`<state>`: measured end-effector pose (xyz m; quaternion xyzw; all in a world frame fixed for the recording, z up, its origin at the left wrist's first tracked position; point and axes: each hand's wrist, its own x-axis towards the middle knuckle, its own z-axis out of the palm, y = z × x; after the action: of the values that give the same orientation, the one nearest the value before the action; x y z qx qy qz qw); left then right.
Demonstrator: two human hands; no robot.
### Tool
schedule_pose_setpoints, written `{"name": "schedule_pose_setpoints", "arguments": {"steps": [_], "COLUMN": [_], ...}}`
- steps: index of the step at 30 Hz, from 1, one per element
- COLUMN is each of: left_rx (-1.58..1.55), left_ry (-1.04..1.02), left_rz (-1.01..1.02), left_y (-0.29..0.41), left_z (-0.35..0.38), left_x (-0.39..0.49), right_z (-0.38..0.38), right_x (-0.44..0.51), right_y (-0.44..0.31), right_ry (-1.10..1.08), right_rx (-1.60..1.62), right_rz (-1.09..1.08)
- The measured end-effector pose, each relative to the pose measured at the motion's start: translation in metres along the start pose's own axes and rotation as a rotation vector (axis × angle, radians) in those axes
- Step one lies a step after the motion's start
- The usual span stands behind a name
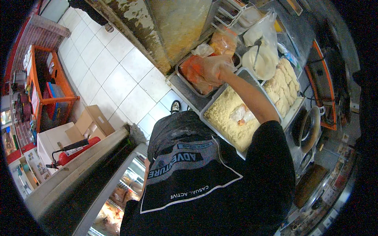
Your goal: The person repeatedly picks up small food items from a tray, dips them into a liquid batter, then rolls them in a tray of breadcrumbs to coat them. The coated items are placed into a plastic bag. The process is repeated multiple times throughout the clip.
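My right hand [218, 69], in what looks like a thin clear plastic glove, reaches into a metal tray [199, 95] of red-orange marinated food [192, 69]. Its fingers are hidden among the food and plastic, so its grip is unclear. Under my forearm sits a large tub of pale yellow flour or crumbs [221, 106], with crumpled, orange-stained clear plastic [242, 113] lying on it. Beyond the forearm stands a white bowl of pale batter [267, 66] with a dark-handled utensil [257, 53]. Only a sliver of my left hand or forearm [146, 166] shows beside my shirt.
Pale coated pieces [282, 85] fill a tray at the right, near a dark wok-like pan [308, 129]. Plastic bags [226, 42] and a wire rack [226, 14] stand behind. Leftward are a fire extinguisher [73, 153], an open cardboard box [97, 121], an orange shelf [56, 100] and another person's foot [109, 27].
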<state>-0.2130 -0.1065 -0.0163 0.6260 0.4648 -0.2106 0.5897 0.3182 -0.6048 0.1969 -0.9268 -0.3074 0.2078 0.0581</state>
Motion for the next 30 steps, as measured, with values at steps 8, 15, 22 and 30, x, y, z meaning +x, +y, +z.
{"name": "schedule_pose_setpoints", "arguments": {"steps": [8,15,22,30], "left_rx": [-0.065,-0.134,-0.166,-0.292], "left_ry": [0.005,0.010,0.031,-0.032], "left_rz": [-0.008,0.013,-0.051,-0.021], "left_y": [-0.005,0.005,0.008,0.013], "left_z": [0.011,0.014,0.014,0.037], "left_x": [0.004,0.018,0.016,-0.007], "right_z": [-0.013,-0.019,-0.013,-0.002], "right_x": [-0.002,0.005,0.009,-0.012], "right_y": [0.004,-0.010,0.004,0.065], "right_ry": [-0.008,-0.049,-0.058,0.083], "right_rx": [0.059,0.045,0.134,0.255], "right_rz": [-0.036,-0.074,-0.104,0.031]}}
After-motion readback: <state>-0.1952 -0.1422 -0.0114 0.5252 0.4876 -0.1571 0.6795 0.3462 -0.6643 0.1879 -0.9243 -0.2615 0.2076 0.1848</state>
